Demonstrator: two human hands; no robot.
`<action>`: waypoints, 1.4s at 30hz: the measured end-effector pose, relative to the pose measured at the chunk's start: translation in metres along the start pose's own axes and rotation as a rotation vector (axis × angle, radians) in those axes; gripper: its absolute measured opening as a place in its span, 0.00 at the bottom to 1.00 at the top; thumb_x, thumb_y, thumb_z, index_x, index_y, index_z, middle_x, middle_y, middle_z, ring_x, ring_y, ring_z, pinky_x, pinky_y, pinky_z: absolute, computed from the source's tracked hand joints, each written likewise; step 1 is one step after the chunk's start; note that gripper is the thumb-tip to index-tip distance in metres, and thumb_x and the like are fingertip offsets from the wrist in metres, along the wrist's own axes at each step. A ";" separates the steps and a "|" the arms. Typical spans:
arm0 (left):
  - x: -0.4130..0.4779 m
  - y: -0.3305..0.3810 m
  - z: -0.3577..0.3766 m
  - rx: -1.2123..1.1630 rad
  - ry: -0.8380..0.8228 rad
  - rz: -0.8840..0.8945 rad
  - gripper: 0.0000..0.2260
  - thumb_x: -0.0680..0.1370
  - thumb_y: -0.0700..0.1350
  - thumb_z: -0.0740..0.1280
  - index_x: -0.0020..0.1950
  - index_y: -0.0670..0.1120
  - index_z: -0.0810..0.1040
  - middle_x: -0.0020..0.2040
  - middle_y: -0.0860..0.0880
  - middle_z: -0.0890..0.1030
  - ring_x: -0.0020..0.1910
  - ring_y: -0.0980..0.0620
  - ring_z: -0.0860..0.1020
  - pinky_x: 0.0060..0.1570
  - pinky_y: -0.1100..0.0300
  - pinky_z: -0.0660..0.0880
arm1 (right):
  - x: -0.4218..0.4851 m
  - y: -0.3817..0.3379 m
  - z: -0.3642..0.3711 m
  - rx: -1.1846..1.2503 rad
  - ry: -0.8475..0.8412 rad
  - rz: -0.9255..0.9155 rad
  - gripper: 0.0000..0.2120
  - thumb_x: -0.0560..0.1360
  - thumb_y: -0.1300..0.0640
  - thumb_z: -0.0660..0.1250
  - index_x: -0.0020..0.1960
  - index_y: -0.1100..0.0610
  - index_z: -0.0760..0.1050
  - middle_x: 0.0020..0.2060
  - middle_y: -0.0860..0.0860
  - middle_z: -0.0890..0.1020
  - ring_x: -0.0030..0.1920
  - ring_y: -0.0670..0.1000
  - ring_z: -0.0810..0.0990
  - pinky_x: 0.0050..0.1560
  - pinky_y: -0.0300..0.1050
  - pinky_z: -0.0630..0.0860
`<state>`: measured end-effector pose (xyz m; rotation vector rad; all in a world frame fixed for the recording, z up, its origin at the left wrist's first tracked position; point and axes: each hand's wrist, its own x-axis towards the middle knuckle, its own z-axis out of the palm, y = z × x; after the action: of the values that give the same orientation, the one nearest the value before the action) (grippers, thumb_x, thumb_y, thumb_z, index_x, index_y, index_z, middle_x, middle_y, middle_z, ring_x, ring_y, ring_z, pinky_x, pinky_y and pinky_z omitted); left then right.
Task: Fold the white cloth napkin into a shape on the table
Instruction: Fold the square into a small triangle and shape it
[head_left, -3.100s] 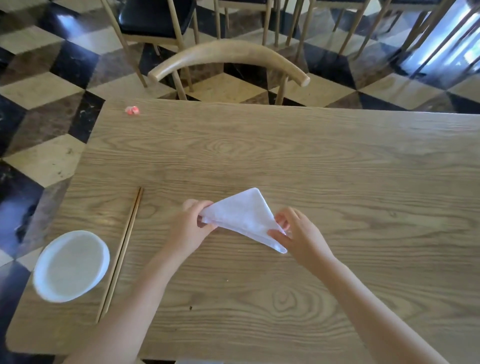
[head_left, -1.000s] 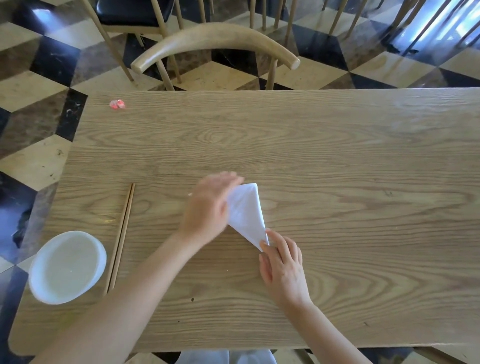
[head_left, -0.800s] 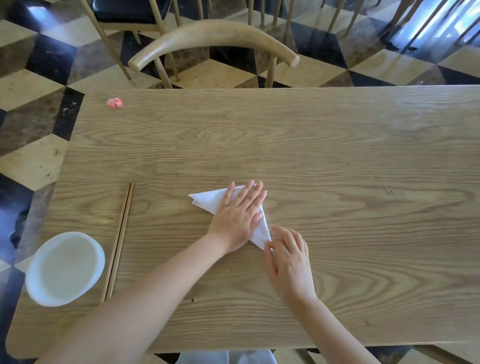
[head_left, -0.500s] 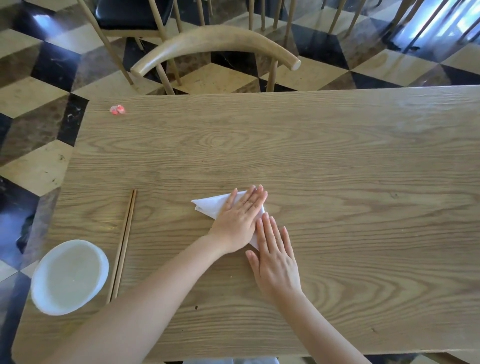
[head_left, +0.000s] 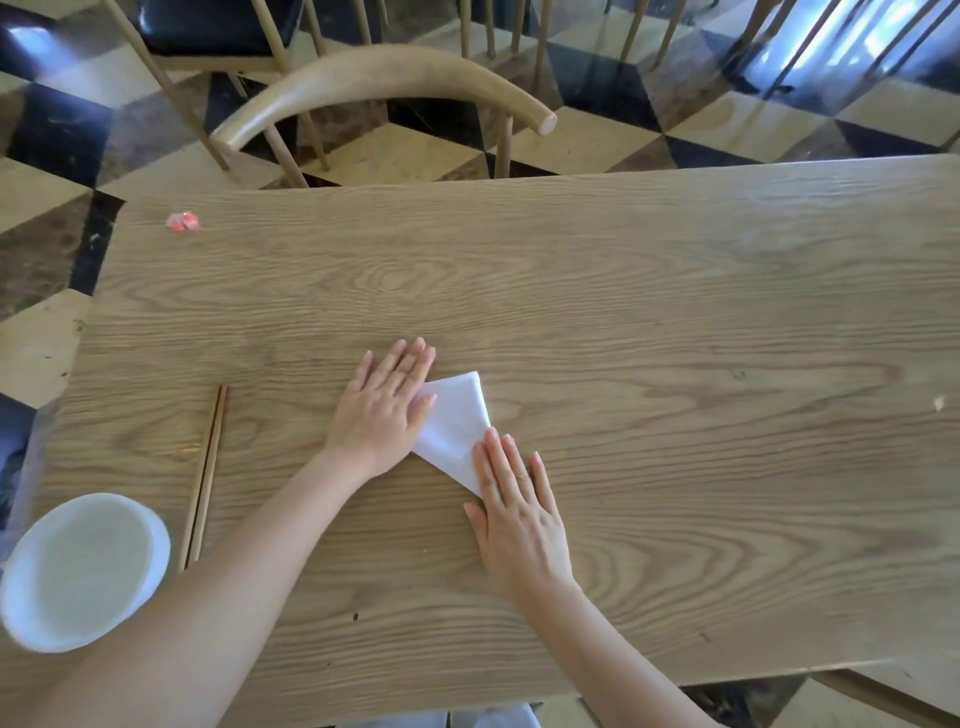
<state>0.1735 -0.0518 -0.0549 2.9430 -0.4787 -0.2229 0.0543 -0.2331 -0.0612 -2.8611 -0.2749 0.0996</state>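
The white cloth napkin (head_left: 453, 426) lies flat on the wooden table (head_left: 649, 332), folded into a narrow triangle with its point toward me. My left hand (head_left: 384, 410) lies palm down with fingers spread over the napkin's left part, hiding that side. My right hand (head_left: 511, 506) rests flat with its fingertips on the napkin's near point. Neither hand grips the cloth; both press on it.
A pair of wooden chopsticks (head_left: 205, 475) lies left of the napkin. A white bowl (head_left: 78, 569) sits at the table's near left corner. A small red and white scrap (head_left: 183, 221) lies at the far left. A wooden chair (head_left: 379, 78) stands beyond the far edge.
My left hand has slid to the left across the napkin, uncovering its right part. My right hand shifted slightly right, its fingertips now on the near point. The left corner is now hidden.
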 end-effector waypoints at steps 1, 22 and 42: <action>0.002 -0.003 -0.001 -0.025 -0.008 -0.035 0.29 0.76 0.58 0.38 0.75 0.48 0.48 0.76 0.53 0.51 0.75 0.56 0.47 0.73 0.53 0.41 | -0.002 0.001 0.000 0.002 0.000 -0.004 0.27 0.77 0.49 0.52 0.74 0.58 0.59 0.73 0.52 0.63 0.73 0.51 0.60 0.71 0.52 0.52; 0.001 0.028 -0.137 -0.919 -0.463 0.141 0.07 0.77 0.52 0.65 0.39 0.56 0.73 0.31 0.60 0.68 0.30 0.59 0.66 0.32 0.67 0.62 | 0.069 0.028 -0.119 0.916 -0.558 0.126 0.15 0.72 0.53 0.69 0.57 0.56 0.74 0.41 0.48 0.85 0.42 0.47 0.82 0.44 0.44 0.77; -0.065 0.034 -0.190 -1.265 -0.541 -0.045 0.10 0.80 0.43 0.59 0.48 0.37 0.74 0.25 0.54 0.79 0.20 0.60 0.63 0.27 0.62 0.54 | 0.128 0.033 -0.224 0.620 -1.033 -0.189 0.17 0.78 0.49 0.59 0.37 0.58 0.76 0.23 0.47 0.65 0.26 0.48 0.61 0.32 0.31 0.67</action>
<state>0.1348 -0.0387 0.1443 1.6260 -0.1824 -0.9243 0.2061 -0.2960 0.1400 -1.9266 -0.5679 1.3513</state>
